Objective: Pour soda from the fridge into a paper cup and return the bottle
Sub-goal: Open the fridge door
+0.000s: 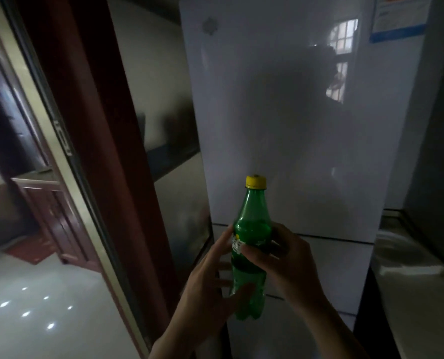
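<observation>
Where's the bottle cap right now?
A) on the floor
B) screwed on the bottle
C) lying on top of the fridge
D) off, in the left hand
B: the yellow cap sits on the neck of the green bottle, which the right hand holds upright around its middle.

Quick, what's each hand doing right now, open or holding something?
Left hand: open, fingers straight and spread against the bottle.
Right hand: grips the bottle, thumb across its label.
</observation>
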`<state>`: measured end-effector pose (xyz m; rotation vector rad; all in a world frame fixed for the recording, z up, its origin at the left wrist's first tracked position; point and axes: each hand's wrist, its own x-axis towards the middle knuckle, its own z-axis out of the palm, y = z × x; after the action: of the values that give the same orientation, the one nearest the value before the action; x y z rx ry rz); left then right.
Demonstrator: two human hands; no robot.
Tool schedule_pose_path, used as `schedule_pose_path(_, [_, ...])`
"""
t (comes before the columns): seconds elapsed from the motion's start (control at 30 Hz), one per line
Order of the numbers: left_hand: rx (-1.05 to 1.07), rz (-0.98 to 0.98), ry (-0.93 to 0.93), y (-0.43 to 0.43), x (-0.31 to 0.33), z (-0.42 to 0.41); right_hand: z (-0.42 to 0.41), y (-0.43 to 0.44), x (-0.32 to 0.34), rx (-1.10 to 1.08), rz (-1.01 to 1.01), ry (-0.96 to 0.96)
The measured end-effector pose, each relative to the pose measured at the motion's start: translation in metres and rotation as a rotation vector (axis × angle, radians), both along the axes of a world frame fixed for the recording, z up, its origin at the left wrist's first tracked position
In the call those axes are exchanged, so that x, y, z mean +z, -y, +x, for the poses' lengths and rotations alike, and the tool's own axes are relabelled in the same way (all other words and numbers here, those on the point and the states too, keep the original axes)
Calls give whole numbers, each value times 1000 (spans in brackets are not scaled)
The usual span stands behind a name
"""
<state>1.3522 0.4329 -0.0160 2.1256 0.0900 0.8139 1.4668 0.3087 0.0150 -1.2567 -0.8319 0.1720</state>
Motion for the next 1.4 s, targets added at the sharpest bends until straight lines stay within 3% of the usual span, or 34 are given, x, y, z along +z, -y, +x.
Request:
schedule_pose_path(0.33, [37,-72,24,-47,-2,68,77,-52,3,73,-26,-19])
schedule_pose_path(0.77, [-58,-233,116,-178,8,138,128,-180,32,-57,-130,155])
schedule_pose_path(0.97, [-107,-299,109,-213,16,152,134,-218,29,-78,-49,67])
schedule_pose_path(1.4, [181,-139,349,-227,53,149,153,-252,65,214,-78,240])
